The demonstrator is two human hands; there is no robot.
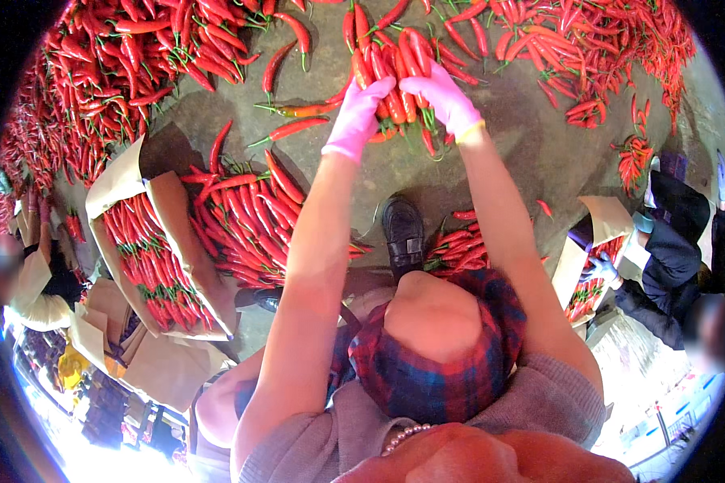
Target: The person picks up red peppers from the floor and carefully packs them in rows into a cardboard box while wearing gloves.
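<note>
Both hands wear pink gloves and cup one bunch of red chili peppers (399,72) from either side, low over the concrete floor. My left hand (359,111) presses on the bunch's left side, its thumb across the front peppers. My right hand (442,96) closes on the right side in the same way. The peppers lie side by side, roughly lengthwise, and a few others sit beneath or behind them. Fingers behind the bunch are hidden. Loose chilies lie just left of my left hand, among them a partly green one (308,110).
Large chili heaps (157,48) (580,48) spread at the far left and right. An open cardboard box (187,259) holds rows of chilies at left, beside a smaller pile (248,223). My shoe (403,229) stands near another pile (462,244). People work at both sides; one gloved hand (601,270) reaches into another box (607,217).
</note>
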